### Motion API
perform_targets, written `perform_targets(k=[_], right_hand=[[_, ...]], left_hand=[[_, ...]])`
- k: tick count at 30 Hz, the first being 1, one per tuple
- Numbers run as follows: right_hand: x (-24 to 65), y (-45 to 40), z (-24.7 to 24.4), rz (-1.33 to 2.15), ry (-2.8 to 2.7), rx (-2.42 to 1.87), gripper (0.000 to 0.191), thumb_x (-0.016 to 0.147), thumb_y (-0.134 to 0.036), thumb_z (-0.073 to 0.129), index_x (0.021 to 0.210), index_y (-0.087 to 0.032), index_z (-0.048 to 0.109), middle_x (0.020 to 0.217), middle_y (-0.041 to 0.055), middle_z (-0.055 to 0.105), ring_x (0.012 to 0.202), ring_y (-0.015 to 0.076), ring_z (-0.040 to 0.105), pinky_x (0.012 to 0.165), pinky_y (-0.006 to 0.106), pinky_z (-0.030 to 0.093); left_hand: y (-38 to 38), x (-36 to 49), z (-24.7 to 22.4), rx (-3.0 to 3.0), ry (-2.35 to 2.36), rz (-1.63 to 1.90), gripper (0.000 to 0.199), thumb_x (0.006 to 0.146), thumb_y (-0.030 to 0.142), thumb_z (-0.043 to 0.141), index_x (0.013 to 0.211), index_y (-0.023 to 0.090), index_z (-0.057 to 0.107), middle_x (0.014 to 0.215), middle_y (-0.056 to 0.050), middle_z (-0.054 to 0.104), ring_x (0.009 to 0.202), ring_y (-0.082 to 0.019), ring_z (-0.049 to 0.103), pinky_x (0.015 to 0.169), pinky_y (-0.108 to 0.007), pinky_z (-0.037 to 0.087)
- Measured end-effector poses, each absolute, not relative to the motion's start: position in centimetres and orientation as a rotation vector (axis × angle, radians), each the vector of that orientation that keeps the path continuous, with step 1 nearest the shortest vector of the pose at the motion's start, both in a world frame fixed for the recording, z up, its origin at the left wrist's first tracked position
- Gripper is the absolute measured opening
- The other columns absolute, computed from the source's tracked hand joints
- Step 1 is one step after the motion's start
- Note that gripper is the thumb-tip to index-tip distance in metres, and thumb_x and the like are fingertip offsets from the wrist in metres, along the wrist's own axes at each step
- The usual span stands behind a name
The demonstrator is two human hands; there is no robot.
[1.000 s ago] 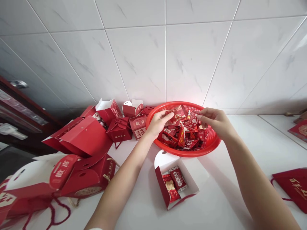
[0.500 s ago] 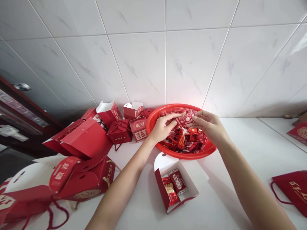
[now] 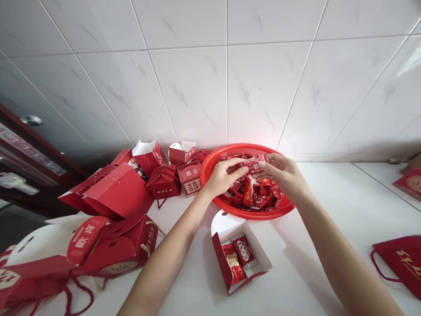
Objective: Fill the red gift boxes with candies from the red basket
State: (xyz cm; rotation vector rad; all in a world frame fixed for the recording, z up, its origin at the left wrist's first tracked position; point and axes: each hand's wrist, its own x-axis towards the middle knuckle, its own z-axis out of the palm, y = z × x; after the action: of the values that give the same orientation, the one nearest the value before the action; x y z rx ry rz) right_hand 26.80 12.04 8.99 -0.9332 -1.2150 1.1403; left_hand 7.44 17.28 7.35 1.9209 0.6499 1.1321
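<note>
Over a red plastic basket (image 3: pixel 208 169) of wrapped candies, my left hand (image 3: pixel 225 177) and my right hand (image 3: pixel 283 175) hold one red wrapped candy (image 3: pixel 255 165) between them. Each hand pinches an end of its wrapper, with the thumbs on the near side. Loose red candies (image 3: pixel 251 193) fill the basket below. In front of it lies an open red gift box (image 3: pixel 259 245) with a white inside. Two wrapped sweets rest in that box: a red and gold one (image 3: pixel 234 263) and a dark red one with white print (image 3: pixel 244 250).
Several red gift boxes (image 3: pixel 162 182) and red paper bags (image 3: pixel 118 188) crowd the left side. A red pouch-like packet with a cord (image 3: pixel 399 263) lies at the right edge, another red box (image 3: pixel 409 182) behind it. A tiled wall (image 3: pixel 263 87) rises behind the white counter (image 3: pixel 329 188).
The candy has been tilted and lowered slightly, now nearly level between both hands. My right hand has shifted a little left. The open gift box and its sweets stay put.
</note>
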Motion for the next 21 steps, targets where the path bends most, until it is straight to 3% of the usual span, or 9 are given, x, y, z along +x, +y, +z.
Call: perform_targets(k=[12,21], right_hand=[[26.40,11.89,8.95,1.023,-1.237,-0.941,0.043,0.063,-0.050,0.094,0.065,-0.021,0.062,0.065,-0.0014,0.068,0.061,0.0180,0.072,0.063,0.030,0.063],[26.24,11.47,9.25,1.079,-1.340,-0.938,0.035,0.067,-0.045,0.093,0.084,-0.020,0.075,0.085,0.0032,0.077,0.080,0.0217,0.074,0.083,0.038,0.064]], left_hand=[[17.23,7.43,7.32,1.932,0.599,1.125,0.031,0.092,0.039,0.069,0.116,0.021,0.077,0.123,-0.006,0.077,0.118,-0.027,0.070,0.106,-0.039,0.053],[17.23,7.37,7.39,1.939,0.666,1.181,0.027,0.091,0.040,0.070,0.107,0.020,0.079,0.118,-0.006,0.079,0.114,-0.027,0.071,0.105,-0.040,0.053]])
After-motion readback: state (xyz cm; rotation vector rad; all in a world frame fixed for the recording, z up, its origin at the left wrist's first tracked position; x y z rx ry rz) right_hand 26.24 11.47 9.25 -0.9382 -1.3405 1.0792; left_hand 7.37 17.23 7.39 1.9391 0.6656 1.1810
